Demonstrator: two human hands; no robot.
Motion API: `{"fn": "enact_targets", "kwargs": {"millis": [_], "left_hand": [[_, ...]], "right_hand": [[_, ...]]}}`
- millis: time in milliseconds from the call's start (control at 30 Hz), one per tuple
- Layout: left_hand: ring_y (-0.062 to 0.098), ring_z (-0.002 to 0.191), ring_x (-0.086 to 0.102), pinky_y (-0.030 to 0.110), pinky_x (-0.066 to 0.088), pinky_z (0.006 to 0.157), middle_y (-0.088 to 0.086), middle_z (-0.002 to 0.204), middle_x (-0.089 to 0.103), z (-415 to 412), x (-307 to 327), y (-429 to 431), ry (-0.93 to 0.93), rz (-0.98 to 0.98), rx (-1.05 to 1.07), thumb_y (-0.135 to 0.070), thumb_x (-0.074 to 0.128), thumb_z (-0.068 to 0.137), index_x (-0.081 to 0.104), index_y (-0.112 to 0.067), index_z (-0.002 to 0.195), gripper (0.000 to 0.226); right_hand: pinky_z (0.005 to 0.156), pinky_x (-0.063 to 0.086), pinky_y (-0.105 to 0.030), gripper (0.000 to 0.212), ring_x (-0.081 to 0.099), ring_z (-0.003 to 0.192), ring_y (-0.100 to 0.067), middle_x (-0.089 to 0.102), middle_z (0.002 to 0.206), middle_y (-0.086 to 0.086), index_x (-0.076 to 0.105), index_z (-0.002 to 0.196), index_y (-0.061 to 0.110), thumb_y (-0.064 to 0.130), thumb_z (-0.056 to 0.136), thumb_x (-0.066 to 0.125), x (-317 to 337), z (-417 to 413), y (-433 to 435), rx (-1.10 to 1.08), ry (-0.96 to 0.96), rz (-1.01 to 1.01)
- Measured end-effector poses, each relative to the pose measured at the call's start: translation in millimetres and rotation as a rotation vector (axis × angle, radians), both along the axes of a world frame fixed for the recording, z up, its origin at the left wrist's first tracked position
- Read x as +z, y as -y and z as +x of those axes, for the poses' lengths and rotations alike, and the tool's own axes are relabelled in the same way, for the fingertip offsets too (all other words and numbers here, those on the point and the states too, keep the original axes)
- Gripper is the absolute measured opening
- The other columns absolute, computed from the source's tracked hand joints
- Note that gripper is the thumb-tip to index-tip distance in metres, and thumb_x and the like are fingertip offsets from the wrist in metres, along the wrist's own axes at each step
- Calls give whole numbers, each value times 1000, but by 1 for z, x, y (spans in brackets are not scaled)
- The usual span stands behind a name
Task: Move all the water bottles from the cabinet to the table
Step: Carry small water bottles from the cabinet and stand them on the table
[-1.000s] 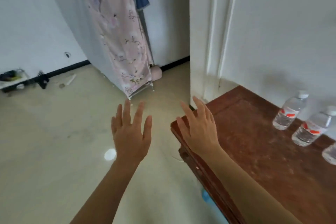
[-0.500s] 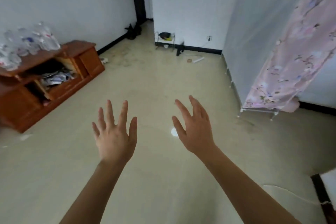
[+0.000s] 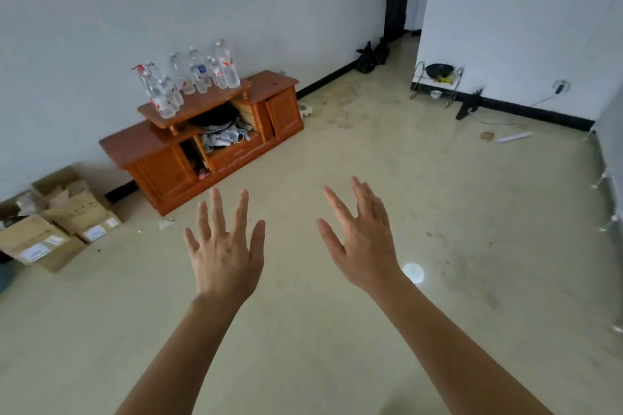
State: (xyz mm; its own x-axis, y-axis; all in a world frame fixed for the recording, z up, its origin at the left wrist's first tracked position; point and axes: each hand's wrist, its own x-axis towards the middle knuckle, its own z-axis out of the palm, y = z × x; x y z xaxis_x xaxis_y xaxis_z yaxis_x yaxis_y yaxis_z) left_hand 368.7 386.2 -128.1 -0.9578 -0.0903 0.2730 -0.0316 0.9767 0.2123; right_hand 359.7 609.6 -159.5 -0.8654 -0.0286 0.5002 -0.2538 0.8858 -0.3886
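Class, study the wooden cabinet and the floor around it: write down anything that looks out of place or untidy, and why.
On the cabinet, the middle drawer hangs pulled out, crammed with a jumble of papers and cords. A scrap lies on the floor in front. Water bottles crowd its top shelf.

Clear plastic water bottles (image 3: 229,72) carry red-and-white labels; the low wooden cabinet (image 3: 161,172) is reddish-brown, the smooth floor (image 3: 438,195) pale beige, the cardboard boxes (image 3: 37,236) tan.
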Motion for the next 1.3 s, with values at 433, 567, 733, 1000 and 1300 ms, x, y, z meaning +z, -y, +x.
{"fn": "enact_targets", "kwargs": {"millis": [433, 567, 733, 1000, 1300], "left_hand": [[33, 155, 9, 61, 14, 121, 10, 168, 13, -235, 1, 55, -87, -3, 168, -63, 17, 100, 15, -31, 159, 68], [36, 153, 16, 64, 18, 120, 13, 166, 20, -324, -9, 109, -118, 20, 191, -60, 22, 101, 18, -29, 159, 66], [34, 154, 14, 63, 18, 120, 10, 166, 20, -443, 4, 163, -110, 21, 169, -62, 19, 100, 17, -31, 159, 67], [31, 155, 12, 62, 18, 121, 7, 168, 16, -623, -1, 201, -78, 66, 139, -66, 15, 99, 15, -33, 159, 69], [30, 155, 12, 60, 19, 121, 6, 168, 14, -864, -16, 227, 8, 70, 234, -67, 15, 99, 16, -31, 159, 70]], "right_hand": [[120, 29, -56, 58, 22, 153, -36, 25, 165, -18, 36, 157, 31, 57, 105, 40, 4, -284, 63, 239, 3, 41], [120, 29, -57, 59, 23, 152, -38, 25, 165, -19, 36, 157, 30, 58, 105, 38, -3, -381, 118, 256, -5, 75], [119, 30, -57, 59, 24, 152, -37, 25, 165, -18, 34, 158, 31, 58, 105, 38, 13, -498, 180, 256, -10, 66], [122, 23, -53, 59, 22, 153, -35, 23, 166, -17, 32, 158, 33, 57, 104, 38, 4, -670, 204, 192, 15, 48], [120, 29, -55, 60, 23, 152, -36, 23, 166, -18, 29, 159, 33, 58, 105, 36, -20, -925, 239, 259, 94, -36]]}}
